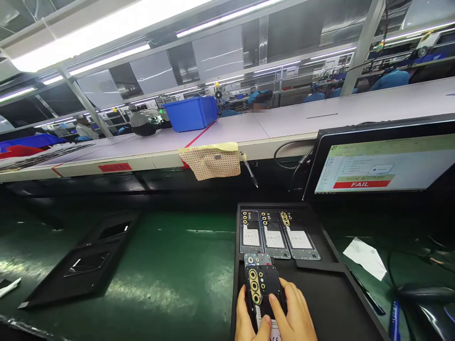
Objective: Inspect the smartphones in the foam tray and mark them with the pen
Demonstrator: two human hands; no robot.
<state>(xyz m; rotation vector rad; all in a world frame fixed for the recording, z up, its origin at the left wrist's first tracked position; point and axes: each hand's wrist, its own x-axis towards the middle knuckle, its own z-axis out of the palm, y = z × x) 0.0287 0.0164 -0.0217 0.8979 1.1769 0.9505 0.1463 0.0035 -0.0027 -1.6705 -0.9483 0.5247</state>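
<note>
Both hands are at the bottom right over a black tray (334, 303). My left hand (245, 319) grips the left side of a dark phone body (266, 289) with ring-shaped camera openings and a white label. My right hand (293, 312) wraps round its right side, with fingers lying on its back. Another grey phone part (258, 259) shows just beyond the top of the held one. Farther up the tray, three similar phone bodies (250, 237) (275, 239) (299, 239) lie side by side with white labels.
A monitor (380, 163) showing FAIL stands at the right. White paper (365, 258) and a blue pen (394, 319) lie right of the tray. Another black tray (80, 260) with dark phones is at the left. A blue bin (192, 113) sits on the shelf; people work beyond.
</note>
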